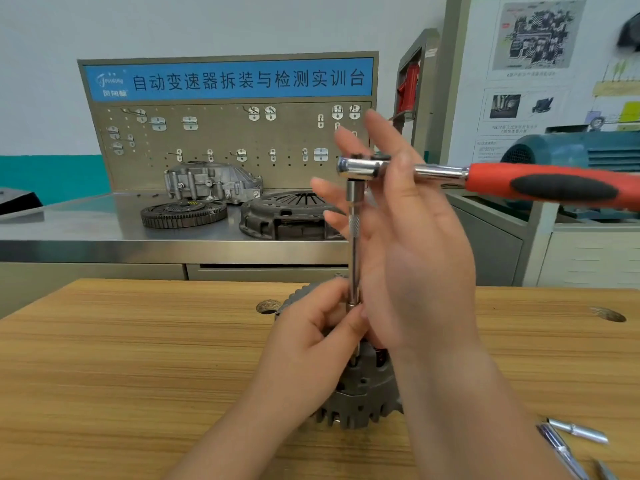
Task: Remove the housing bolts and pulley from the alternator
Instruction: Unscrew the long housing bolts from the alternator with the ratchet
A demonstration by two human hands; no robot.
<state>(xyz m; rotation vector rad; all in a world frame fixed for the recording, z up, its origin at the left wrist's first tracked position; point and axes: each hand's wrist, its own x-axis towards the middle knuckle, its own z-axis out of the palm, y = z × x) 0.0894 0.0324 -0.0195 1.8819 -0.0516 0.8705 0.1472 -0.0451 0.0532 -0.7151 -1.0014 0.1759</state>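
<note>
Wooden bench (138, 375) bears alternator (363, 400); left hand (311, 341) pinches extension (354, 244).

I see a ratchet (502, 183) with a red-orange handle and black insert, a dark grey alternator (363, 400), a tan table (138, 358) with streaked grain, and a blue sign (228, 79) lettered white.

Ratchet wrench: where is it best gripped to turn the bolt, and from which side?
Probably the red-and-black handle, approached from the right: it juts out level, far from the upright extension bar, which should give good leverage.
</note>
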